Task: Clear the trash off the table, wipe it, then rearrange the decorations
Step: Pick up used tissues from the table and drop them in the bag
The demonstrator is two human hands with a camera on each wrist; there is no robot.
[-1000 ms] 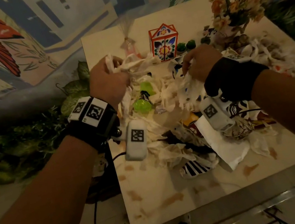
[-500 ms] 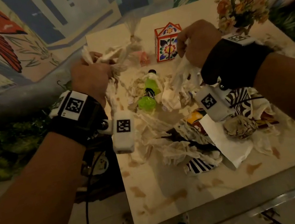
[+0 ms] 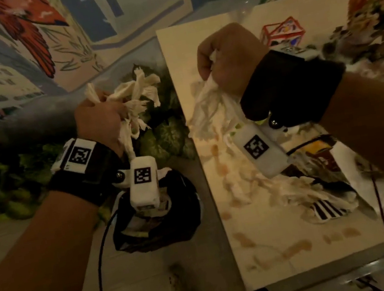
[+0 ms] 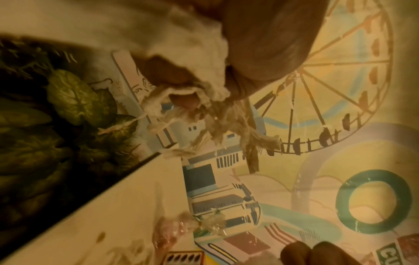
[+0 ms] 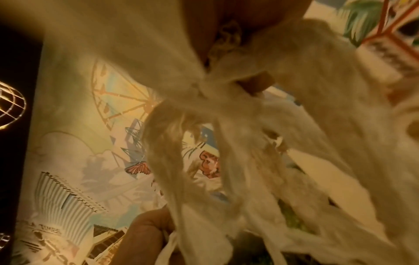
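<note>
My left hand [image 3: 98,122] grips a bunch of crumpled white tissues [image 3: 133,96], held off the table's left edge, over the green leaves and beyond the black trash bag [image 3: 157,218] on the floor. In the left wrist view the tissues [image 4: 199,53] bulge out of the fist. My right hand [image 3: 229,59] grips another wad of white tissues [image 3: 207,106] above the table's left part; its strands [image 5: 249,134] hang down in the right wrist view. More tissues and wrappers [image 3: 303,187] lie piled on the stained table [image 3: 269,254].
A red-framed painted house ornament [image 3: 284,33] and a blurred flower arrangement [image 3: 372,11] stand at the table's far side. Artificial green plants [image 3: 159,138] fill the floor beside the table. A black cable [image 3: 101,264] loops near the bag. Brown stains mark the tabletop's front.
Both hands lifted their tissue wads and swung left; my left hand has passed beyond the table's edge toward the bag, and my right hand now hangs over the table's left part.
</note>
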